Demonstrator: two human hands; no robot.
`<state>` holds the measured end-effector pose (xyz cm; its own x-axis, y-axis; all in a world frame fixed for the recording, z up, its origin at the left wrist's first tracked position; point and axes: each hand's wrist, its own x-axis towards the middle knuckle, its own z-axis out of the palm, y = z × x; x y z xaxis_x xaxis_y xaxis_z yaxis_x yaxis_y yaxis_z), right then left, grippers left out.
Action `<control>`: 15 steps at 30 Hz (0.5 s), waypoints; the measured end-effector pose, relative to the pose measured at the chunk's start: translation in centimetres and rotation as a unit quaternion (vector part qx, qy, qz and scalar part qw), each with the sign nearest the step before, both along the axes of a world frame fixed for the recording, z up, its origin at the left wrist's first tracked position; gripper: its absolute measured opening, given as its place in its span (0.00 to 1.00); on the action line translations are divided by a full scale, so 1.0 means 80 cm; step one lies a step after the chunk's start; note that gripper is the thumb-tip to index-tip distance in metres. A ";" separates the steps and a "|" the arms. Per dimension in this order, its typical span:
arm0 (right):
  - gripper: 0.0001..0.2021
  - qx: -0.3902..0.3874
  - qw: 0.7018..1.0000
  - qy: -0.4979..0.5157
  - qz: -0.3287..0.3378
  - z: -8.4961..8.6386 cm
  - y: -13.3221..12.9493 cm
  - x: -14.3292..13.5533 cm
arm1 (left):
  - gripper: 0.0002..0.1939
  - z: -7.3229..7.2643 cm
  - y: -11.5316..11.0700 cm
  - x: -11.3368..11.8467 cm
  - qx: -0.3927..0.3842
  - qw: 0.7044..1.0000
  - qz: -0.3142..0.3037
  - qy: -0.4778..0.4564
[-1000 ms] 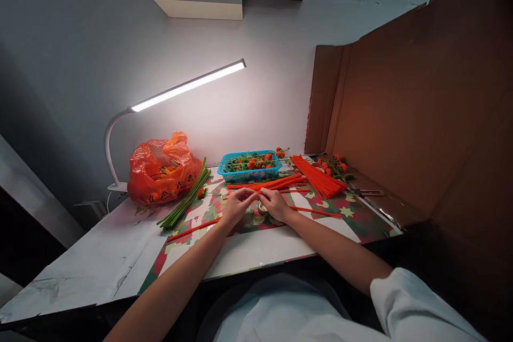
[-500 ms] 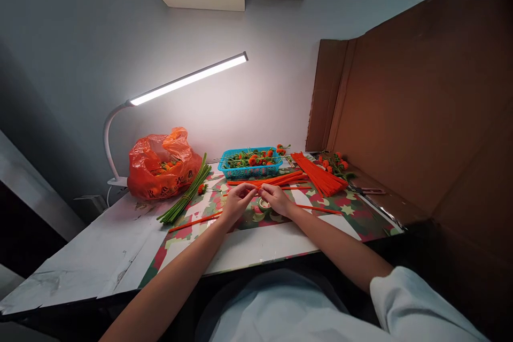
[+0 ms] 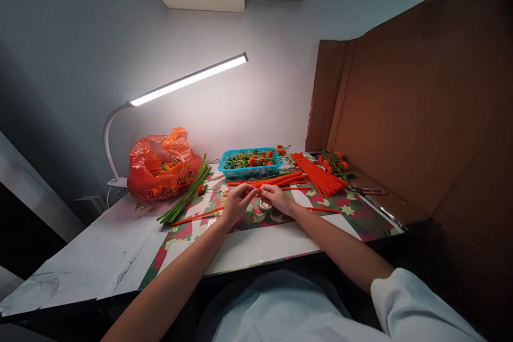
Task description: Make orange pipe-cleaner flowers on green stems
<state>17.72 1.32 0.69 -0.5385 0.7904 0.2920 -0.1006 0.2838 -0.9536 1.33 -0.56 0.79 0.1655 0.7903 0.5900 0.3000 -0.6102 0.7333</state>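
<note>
- While both forearms are reaching over the patterned mat (image 3: 372, 219), the left hand (image 3: 239, 200) is pinching an orange stick (image 3: 200, 216), thumb against fingertips.
- Right hand (image 3: 276, 197) is also pinching, its fingertips sitting just beside the left's; fingers are hiding the stick's middle, so exact contact cannot be told.
- Orange stick is extending beyond both hands, its left end lying near the bundle of green stems (image 3: 186, 197).
- A green ring (image 3: 264, 204) is showing partly below the right fingers.
- Loose orange sticks (image 3: 276, 178) are lying behind the hands, before the blue basket (image 3: 252, 172).
</note>
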 end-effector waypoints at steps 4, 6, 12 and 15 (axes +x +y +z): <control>0.19 -0.030 0.999 0.010 0.021 0.001 -0.002 0.001 | 0.13 0.002 -0.005 0.001 0.027 0.999 0.012 0.034; 0.19 -0.039 0.999 0.018 0.025 0.002 -0.004 0.000 | 0.12 0.003 -0.008 0.002 0.041 0.998 0.019 0.050; 0.22 -0.061 0.997 0.032 0.028 0.006 -0.007 0.001 | 0.13 0.007 -0.013 0.002 0.070 0.993 0.030 0.089; 0.23 -0.067 0.996 0.018 0.048 0.009 -0.007 0.004 | 0.12 0.009 -0.014 0.001 0.079 0.991 0.029 0.104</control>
<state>18.04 0.77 1.39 -0.6045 0.7689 0.2080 -0.1558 0.1420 -0.9775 1.42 -1.66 1.54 0.2533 0.7032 0.6643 0.4731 -0.6891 0.5490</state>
